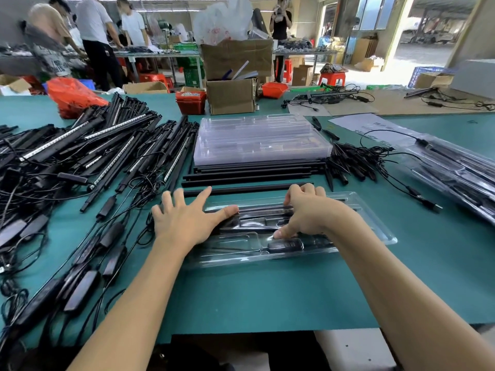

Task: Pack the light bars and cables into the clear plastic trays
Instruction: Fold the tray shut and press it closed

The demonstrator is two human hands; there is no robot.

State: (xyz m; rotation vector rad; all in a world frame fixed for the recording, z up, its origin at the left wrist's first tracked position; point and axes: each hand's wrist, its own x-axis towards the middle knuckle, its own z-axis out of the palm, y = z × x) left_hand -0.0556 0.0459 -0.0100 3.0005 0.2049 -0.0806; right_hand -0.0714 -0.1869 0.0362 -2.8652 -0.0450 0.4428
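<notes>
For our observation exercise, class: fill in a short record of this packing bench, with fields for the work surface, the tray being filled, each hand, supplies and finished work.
surface: green table mat
tray in use: clear plastic tray, black light bar in its far channel
left hand: fingers spread, thumb on the bar
right hand: presses parts into the tray
supplies: stack of empty clear trays; heap of black bars and cables
finished: packed trays, right

a factory packing floor: worktables [241, 303], cardboard boxes [231, 96], workers [96, 36] standing.
</notes>
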